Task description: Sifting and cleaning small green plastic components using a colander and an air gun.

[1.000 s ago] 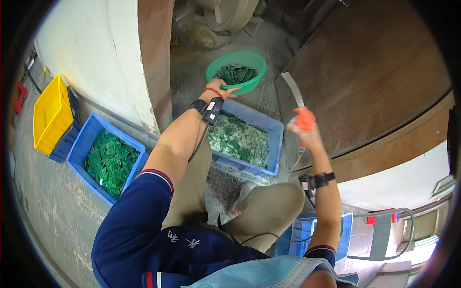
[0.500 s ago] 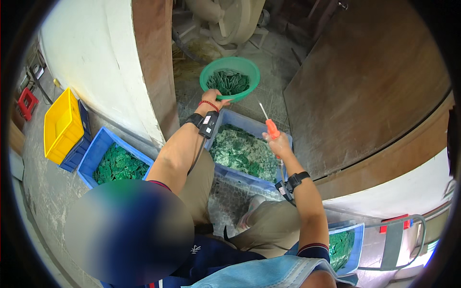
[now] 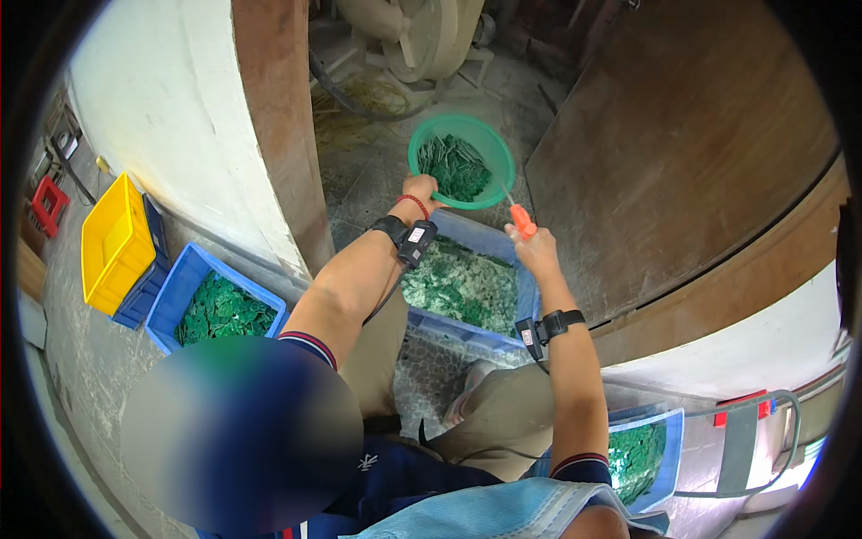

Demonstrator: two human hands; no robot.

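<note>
My left hand (image 3: 420, 189) grips the near-left rim of a round green plastic basin (image 3: 492, 135). Small flat green pieces (image 3: 456, 167) lie heaped inside it. In my right hand (image 3: 539, 251) is an orange air blow gun (image 3: 522, 221), its thin metal nozzle pointing at the basin's near-right side. Both hands are above a blue bin (image 3: 467, 334) on the floor between my legs. Green pieces mixed with pale, dusty material (image 3: 467, 280) fill the bottom of that bin. Whether the nozzle touches the basin, I cannot tell.
To the left stand another blue bin of green pieces (image 3: 162, 305) and stacked yellow (image 3: 117, 229) and blue crates. A third blue bin (image 3: 672, 449) is at lower right. A brown wooden panel (image 3: 682, 171) bounds the right side; a pale machine (image 3: 422, 40) stands at the back.
The basin has moved right and is tipped more toward me. My right hand has shifted slightly, bringing the blow gun's nozzle to the basin's near-right side.
</note>
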